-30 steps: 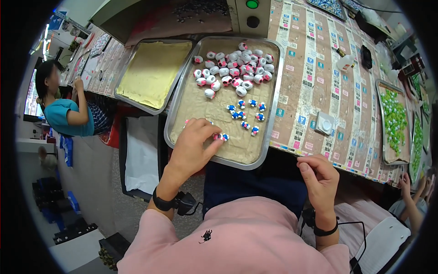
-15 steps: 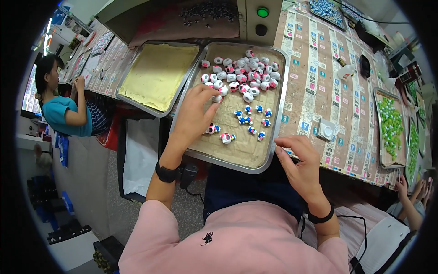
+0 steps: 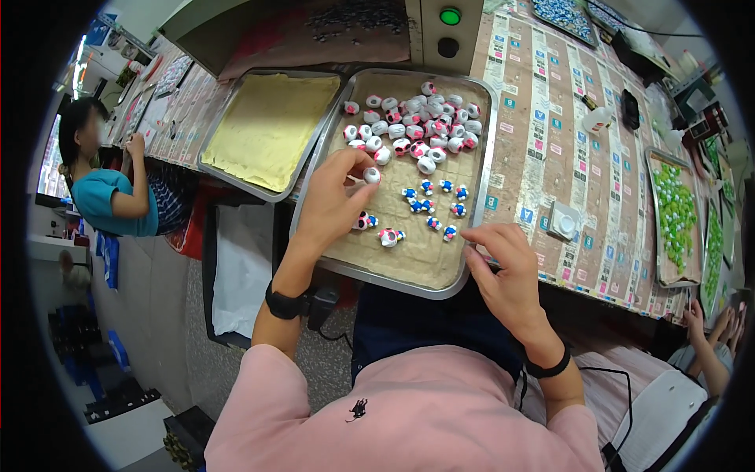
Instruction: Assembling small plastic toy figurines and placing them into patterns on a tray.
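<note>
A metal tray (image 3: 485, 157) lined with brown paper lies before me. In its far half sits a heap of small white-and-pink hollow figurine heads (image 3: 425, 126). My left hand (image 3: 338, 193) is over the tray's left side, with thumb and forefinger pinching one white figurine head (image 3: 372, 175). Several small blue-and-white figurine bodies (image 3: 427, 206) lie loose right of centre. Close to my left hand are two assembled figurines (image 3: 389, 237), white and pink with blue parts. My right hand (image 3: 507, 271) hovers by the near right rim, thumb and forefinger apart, nothing visible between them, nearest a blue body (image 3: 450, 233).
A second tray (image 3: 271, 130) with a yellowish lining stands on the left. Behind the trays is a grey machine (image 3: 448, 59) with a green light. On the right are a white square device (image 3: 564, 221), a bottle (image 3: 597, 119) and a tray of green pieces (image 3: 672, 220). A co-worker (image 3: 118, 181) sits at left.
My left hand has taken hold of a white head from the heap's near edge and drawn it slightly nearer. My right hand has moved a little left, over the tray rim.
</note>
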Demonstrator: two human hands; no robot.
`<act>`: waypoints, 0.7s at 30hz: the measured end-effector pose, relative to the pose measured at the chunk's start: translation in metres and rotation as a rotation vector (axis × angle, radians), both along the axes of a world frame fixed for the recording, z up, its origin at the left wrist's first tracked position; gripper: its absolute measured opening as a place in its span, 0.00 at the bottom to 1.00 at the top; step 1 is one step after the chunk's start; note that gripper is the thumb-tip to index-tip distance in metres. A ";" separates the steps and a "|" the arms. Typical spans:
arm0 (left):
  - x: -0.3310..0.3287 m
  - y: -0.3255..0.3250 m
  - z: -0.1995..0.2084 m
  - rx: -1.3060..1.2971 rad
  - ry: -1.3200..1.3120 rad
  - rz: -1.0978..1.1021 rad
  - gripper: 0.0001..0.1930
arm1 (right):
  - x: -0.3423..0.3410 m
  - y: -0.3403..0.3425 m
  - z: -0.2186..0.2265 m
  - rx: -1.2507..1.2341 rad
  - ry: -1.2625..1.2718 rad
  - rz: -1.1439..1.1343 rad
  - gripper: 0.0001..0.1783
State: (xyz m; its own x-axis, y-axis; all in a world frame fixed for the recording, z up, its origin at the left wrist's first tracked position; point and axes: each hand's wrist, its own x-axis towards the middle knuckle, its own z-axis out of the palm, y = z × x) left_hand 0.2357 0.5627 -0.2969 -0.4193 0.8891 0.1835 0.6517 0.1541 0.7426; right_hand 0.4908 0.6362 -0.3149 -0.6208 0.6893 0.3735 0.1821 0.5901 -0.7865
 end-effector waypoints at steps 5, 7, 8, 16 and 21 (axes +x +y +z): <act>0.018 -0.019 0.005 0.061 -0.202 -0.036 0.13 | -0.013 0.001 -0.003 0.090 -0.040 0.002 0.13; 0.026 -0.027 0.007 0.061 -0.325 -0.057 0.14 | -0.019 0.002 -0.004 0.159 -0.060 0.003 0.13; 0.031 -0.030 0.008 0.073 -0.419 -0.072 0.14 | -0.022 0.002 -0.005 0.184 -0.078 -0.003 0.13; 0.061 -0.051 0.013 0.048 -0.826 -0.079 0.14 | -0.051 -0.001 -0.014 0.288 -0.167 -0.034 0.11; 0.068 -0.060 0.006 -0.015 -0.892 -0.131 0.15 | -0.051 -0.001 -0.015 0.273 -0.148 -0.017 0.11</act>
State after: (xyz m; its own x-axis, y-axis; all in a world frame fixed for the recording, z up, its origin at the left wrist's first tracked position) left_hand 0.3038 0.5023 -0.2910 -0.2949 0.9396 -0.1737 -0.1530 0.1330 0.9792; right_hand 0.4396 0.6349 -0.3301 -0.6716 0.5864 0.4529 0.2944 0.7721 -0.5632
